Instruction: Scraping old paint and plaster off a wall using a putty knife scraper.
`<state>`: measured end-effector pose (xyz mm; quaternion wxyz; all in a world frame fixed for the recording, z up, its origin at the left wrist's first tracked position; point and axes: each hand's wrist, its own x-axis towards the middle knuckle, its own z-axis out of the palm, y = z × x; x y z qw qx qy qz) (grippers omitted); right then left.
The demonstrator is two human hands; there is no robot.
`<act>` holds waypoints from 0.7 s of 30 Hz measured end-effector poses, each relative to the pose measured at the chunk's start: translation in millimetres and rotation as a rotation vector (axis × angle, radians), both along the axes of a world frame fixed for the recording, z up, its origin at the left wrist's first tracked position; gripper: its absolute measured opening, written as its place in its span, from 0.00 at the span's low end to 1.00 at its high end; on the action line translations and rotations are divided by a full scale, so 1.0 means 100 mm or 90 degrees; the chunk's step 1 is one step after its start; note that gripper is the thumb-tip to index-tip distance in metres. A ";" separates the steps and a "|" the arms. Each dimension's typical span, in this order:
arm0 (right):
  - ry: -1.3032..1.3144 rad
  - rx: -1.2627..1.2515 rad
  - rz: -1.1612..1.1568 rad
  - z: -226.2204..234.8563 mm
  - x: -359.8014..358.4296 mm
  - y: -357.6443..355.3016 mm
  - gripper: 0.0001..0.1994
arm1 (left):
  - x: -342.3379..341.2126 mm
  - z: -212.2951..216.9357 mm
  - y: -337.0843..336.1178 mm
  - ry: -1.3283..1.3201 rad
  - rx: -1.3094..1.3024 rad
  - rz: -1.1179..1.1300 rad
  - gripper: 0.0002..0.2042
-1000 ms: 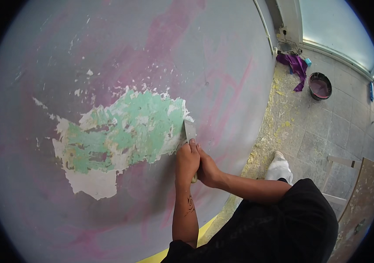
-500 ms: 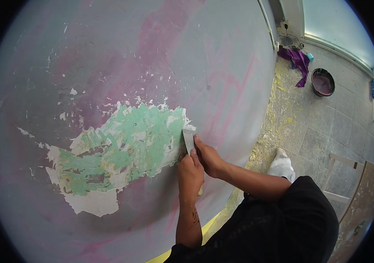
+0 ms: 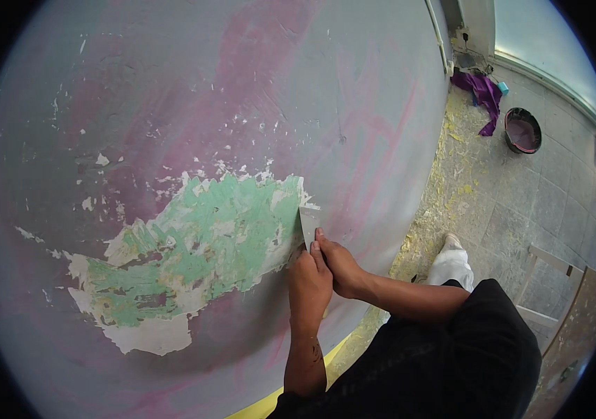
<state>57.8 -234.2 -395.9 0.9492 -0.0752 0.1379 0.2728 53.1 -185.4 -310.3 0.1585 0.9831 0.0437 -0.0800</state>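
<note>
A scraper with a flat grey metal blade (image 3: pixel 309 221) rests against the wall at the right edge of a bare patch (image 3: pixel 221 223), which is green with whitish borders. Fingers of my left hand (image 3: pixel 310 285) are wrapped around its handle, which they mostly hide. My right hand (image 3: pixel 341 267) closes on the scraper from the right, its fingertips at the lower part of the blade. A pale flake of coating shows at the blade's upper end. Around the patch, the wall (image 3: pixel 354 63) is grey with pink-purple smears and small white chips.
Yellowish scrapings (image 3: pixel 444 174) lie along the wall's foot on grey floor tiles (image 3: pixel 507 223). A black bucket (image 3: pixel 523 131) with pinkish contents and a purple cloth (image 3: pixel 481 94) are at the upper right. A worn wooden board (image 3: pixel 577 328) with pale legs stands at lower right.
The view has shifted slightly, moving the patch in the picture. The blade stays at the patch's right edge, and my right fingertips sit a little farther from its upper end.
</note>
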 end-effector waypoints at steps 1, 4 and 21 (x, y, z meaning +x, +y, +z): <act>-0.005 -0.014 -0.017 -0.01 0.00 -0.01 0.24 | -0.01 0.01 -0.04 0.010 -0.010 0.019 0.25; 0.005 -0.034 -0.003 -0.05 -0.02 -0.05 0.24 | -0.05 -0.01 -0.08 -0.026 0.034 -0.034 0.25; 0.014 -0.095 -0.075 -0.22 0.08 0.02 0.28 | 0.08 -0.07 -0.08 -0.055 -0.069 -0.051 0.26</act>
